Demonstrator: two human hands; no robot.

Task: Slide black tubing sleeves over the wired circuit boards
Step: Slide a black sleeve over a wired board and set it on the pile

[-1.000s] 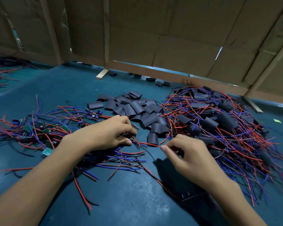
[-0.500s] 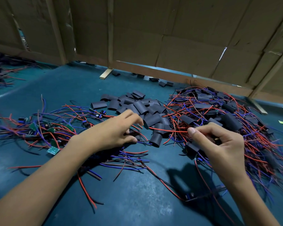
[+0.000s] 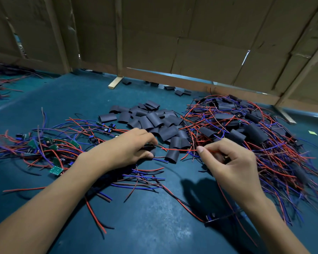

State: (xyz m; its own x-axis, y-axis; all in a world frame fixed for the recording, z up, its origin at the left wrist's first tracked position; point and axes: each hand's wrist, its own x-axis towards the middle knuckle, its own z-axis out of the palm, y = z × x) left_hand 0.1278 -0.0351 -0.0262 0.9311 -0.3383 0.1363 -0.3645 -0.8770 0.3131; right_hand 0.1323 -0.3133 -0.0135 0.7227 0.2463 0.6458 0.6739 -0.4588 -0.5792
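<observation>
On the blue table (image 3: 154,226), a loose heap of black tubing sleeves (image 3: 150,121) lies in the middle, and everything else is easiest placed from that heap. Just in front of it, toward the person, both hands work close together. The left hand (image 3: 128,149) is curled, its fingers and thumb gripping a dark sleeve piece whose end peeps out under the fingertips; a red wire (image 3: 178,149) runs from there across to the right hand (image 3: 231,165). The right hand pinches that wire between thumb and forefinger, its other fingers folded round something small and metallic that is too hidden to name. One single sleeve (image 3: 171,156) lies flat on the table between the two hands, just below the red wire.

Left of the heap sprawls a tangle of bare wired circuit boards (image 3: 52,147), green boards with red and blue leads, none of them covered. Right of the heap sits a larger pile of sleeved boards (image 3: 249,136), black tubes over their boards with wires spraying outward. In front of the heap, beneath the forearms, more loose red, blue and black wires (image 3: 145,180) fan across the table. Behind the heap, a few stray sleeves (image 3: 182,92) rest near the foot of a cardboard wall (image 3: 200,43) braced by wooden battens.
</observation>
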